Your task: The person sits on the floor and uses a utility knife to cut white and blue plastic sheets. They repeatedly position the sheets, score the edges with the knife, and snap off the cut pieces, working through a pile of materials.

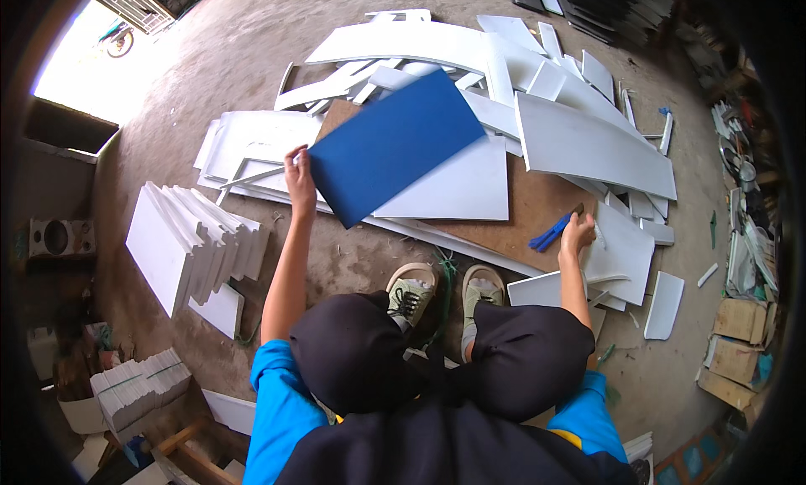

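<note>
My left hand point(300, 179) grips the left edge of a flat blue rectangular panel point(399, 145). The panel is tilted above the pile and covers part of it. Over to the right, my right hand point(578, 233) is closed round a small tool with blue handles point(550, 233); its exact kind I cannot make out. That hand is over a brown board point(541, 195) and next to a white panel point(621, 254). Beneath the blue panel, another white panel point(470, 183) lies partly covered.
White boards and strips point(403, 44) are heaped ahead. White pieces stand in a stack point(189, 246) at left, with a tied bundle point(141, 388) nearer me. Cardboard boxes point(735, 351) line the right side. Green string point(445, 279) lies between my shoes point(411, 292).
</note>
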Demonstrator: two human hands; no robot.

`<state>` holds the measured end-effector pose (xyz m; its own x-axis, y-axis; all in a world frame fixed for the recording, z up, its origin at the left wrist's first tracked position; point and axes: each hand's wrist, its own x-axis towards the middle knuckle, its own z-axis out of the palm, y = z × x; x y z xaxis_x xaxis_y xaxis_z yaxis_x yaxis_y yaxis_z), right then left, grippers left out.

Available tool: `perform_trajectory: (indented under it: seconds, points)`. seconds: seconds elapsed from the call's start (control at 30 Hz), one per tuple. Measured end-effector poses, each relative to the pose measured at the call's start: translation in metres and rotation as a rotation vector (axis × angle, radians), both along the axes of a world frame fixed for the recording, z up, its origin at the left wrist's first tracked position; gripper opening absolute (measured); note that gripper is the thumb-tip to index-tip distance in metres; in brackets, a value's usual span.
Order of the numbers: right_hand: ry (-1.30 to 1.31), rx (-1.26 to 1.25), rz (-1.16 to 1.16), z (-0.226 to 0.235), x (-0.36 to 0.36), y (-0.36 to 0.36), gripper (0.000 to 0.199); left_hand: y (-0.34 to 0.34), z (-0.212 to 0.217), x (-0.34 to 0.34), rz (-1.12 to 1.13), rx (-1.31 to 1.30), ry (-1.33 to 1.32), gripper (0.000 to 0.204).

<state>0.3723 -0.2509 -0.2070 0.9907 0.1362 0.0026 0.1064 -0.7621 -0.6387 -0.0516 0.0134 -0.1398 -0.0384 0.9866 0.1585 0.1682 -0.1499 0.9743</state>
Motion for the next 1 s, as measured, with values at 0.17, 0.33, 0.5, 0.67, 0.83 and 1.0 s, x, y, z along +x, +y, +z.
perform_trajectory:
  seconds: [0.17, 0.33, 0.5, 0.67, 0.83, 1.0]
  points:
    - [0.238, 0.601, 0.657, 0.033, -0.005, 0.037, 0.029, 0.003, -0.031, 0.043, -0.278, -0.118, 0.033, 0.022]
    - [0.478, 0.472, 0.766, -0.001, -0.028, 0.063, 0.035, -0.005, -0.049, 0.077, -0.290, -0.187, 0.113, 0.030]
    - [0.453, 0.472, 0.757, -0.018, -0.035, 0.075, 0.039, 0.002, -0.055, 0.092, -0.172, -0.143, 0.238, 0.033]
    - [0.346, 0.402, 0.727, -0.019, -0.036, 0.079, 0.029, -0.024, -0.077, 0.076, -0.130, 0.138, 0.673, 0.037]
    - [0.366, 0.500, 0.704, -0.013, -0.047, 0.082, 0.028, -0.039, -0.062, 0.077, -0.193, -0.164, 0.519, 0.037]
    - [0.398, 0.517, 0.665, -0.007, -0.052, 0.087, 0.028, -0.039, -0.057, 0.074, -0.181, -0.141, 0.539, 0.037]
